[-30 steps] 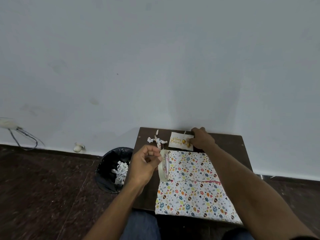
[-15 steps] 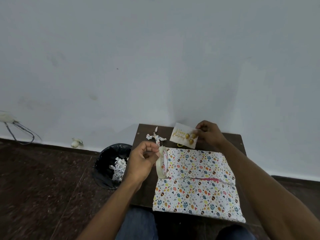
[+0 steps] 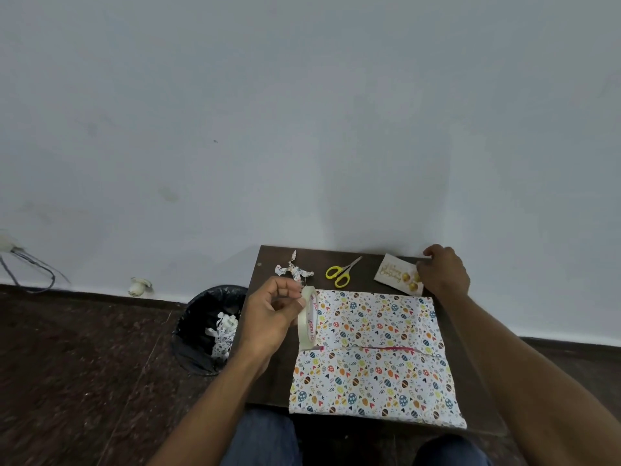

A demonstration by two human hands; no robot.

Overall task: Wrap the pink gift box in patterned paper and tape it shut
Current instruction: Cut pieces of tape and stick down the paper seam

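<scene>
Left hand [image 3: 274, 314] grips tape roll [image 3: 309, 319] upright.

Looks like a plain room in a home or a simple craft corner, sparsely furnished. Across the upper frame, a bare pale-grey wall [image 3: 302, 112], scuffed and unadorned. Below it, at left, dark speckled stone floor [image 3: 74, 381]. At lower centre, a small dark wooden table [image 3: 272, 375] pushed against the wall, strewn with hobby bits: yellow-handled scissors [image 3: 341, 273], a crumpled paper scrap [image 3: 293, 270], a birthday card [image 3: 398, 274]. Left of the table, a black-lined waste bin [image 3: 205, 327] holding paper offcuts. At far left, loose cables [image 3: 30, 274] against the wall.
</scene>
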